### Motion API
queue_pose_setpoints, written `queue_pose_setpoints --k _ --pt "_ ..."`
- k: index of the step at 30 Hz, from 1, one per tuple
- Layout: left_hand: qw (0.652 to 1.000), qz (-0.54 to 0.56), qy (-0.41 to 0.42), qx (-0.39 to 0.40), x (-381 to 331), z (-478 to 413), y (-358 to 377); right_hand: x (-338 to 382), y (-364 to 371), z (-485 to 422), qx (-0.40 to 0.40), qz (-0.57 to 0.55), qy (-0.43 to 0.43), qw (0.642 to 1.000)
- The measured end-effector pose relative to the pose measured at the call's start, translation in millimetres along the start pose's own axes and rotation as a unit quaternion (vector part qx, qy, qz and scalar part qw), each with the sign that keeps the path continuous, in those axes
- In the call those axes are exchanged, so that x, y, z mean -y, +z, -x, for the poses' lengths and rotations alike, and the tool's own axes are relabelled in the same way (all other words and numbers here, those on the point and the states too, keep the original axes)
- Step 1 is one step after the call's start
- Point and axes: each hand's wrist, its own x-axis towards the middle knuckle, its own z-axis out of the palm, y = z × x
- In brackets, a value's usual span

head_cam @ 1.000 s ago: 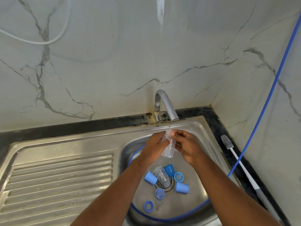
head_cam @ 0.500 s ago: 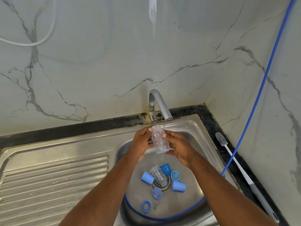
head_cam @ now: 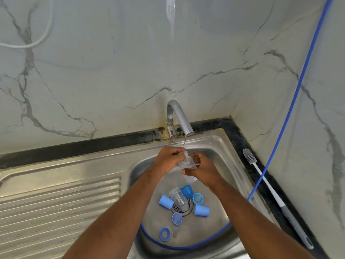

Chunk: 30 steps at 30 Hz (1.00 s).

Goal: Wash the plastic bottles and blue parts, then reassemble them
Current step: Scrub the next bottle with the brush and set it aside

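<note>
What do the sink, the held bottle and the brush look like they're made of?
Sink: probably stainless steel; brushed grey metal with soft reflections.
Bottle: clear plastic; the hand shows through its wall.
Brush: white and grey handle, likely plastic; grey bristles, perhaps silicone or nylon, too small to tell.

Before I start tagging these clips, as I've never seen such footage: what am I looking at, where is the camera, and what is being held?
There is no machine here: the grip is a person's two bare hands. The one camera sits on their head and looks forward and down, so the arms enter from below. The left hand and right hand together hold a clear bottle under a thin stream from the tap. Below, in the steel sink, a second clear bottle lies over the drain among several blue parts. A blue hose runs down the wall into the basin, and a bottle brush lies on the dark counter at the right.
</note>
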Motion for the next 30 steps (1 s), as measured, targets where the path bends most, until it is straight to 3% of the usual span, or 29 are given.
queue_pose_setpoints --k 3,12,19,27,30 --pt "0.999 -0.037 0.028 -0.004 -4.8 -4.2 -1.4 -3.5 0.4 -3.6 0.002 0.013 -0.023 1.000" --pt "0.997 0.041 0.067 -0.005 -1.0 -4.3 -16.2 3.5 5.6 -9.9 0.007 0.071 -0.078 0.994" --pt "0.994 0.073 -0.014 -0.076 8.9 -8.6 -25.7 18.2 11.9 -15.8 -0.025 0.125 -0.110 0.986" --pt "0.992 0.054 -0.026 -0.112 19.2 -8.3 -16.4 20.8 13.3 -15.1 -0.001 0.120 -0.109 0.987" --pt "0.988 0.031 -0.030 -0.149 21.4 -9.8 -13.3 32.6 9.5 -11.6 -0.032 0.112 -0.143 0.983"
